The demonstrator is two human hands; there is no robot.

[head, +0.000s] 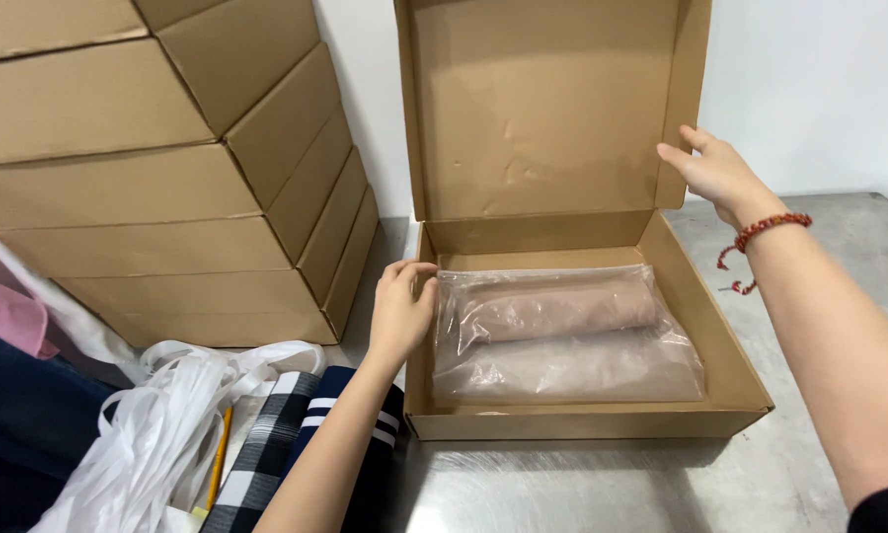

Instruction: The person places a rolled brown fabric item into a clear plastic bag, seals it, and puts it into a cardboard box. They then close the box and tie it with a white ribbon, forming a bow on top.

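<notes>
An open cardboard box (730, 345) sits on the steel table (839, 237), a clear plastic bag (562, 341) with pinkish rolled cloth lying flat inside. The bag lies at three o'clock from the left hand (400, 311), whose fingers curl loosely over the box's left wall. The right hand (720, 173), at one o'clock from the bag, is spread open, fingertips touching the raised lid's side flap (683, 99).
</notes>
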